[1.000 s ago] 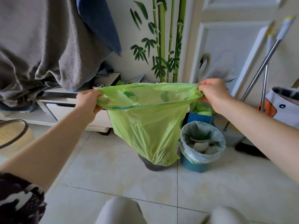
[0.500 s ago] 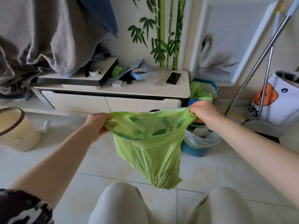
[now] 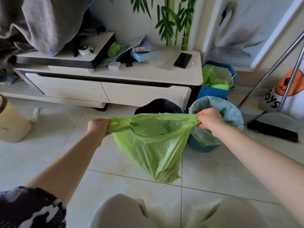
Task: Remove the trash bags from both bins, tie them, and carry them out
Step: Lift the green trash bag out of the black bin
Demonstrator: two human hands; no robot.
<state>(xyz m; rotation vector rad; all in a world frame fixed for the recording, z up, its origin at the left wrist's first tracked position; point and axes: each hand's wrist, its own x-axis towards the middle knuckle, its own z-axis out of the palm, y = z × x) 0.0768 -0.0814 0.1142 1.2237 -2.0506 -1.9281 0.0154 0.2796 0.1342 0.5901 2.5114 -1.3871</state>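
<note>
A translucent green trash bag point(image 3: 154, 148) hangs in the air over the tiled floor, its mouth stretched wide between my hands. My left hand point(image 3: 97, 129) grips the rim's left end and my right hand point(image 3: 209, 118) grips the right end. Behind the bag stands a black bin point(image 3: 158, 105), mostly hidden. To its right stands a blue bin point(image 3: 200, 143) lined with a pale grey bag point(image 3: 230, 112) that holds some trash.
A low white TV cabinet point(image 3: 105, 86) runs along the wall, with a phone point(image 3: 182, 60) and boxes on top. A blue container point(image 3: 213, 91) holds green bags. A broom and dustpan point(image 3: 273, 125) lean at the right. A beige basket point(image 3: 13, 122) sits left.
The view has tilted down and the green bag, still stretched between both hands, now hangs lower, near the floor in front of the two bins.
</note>
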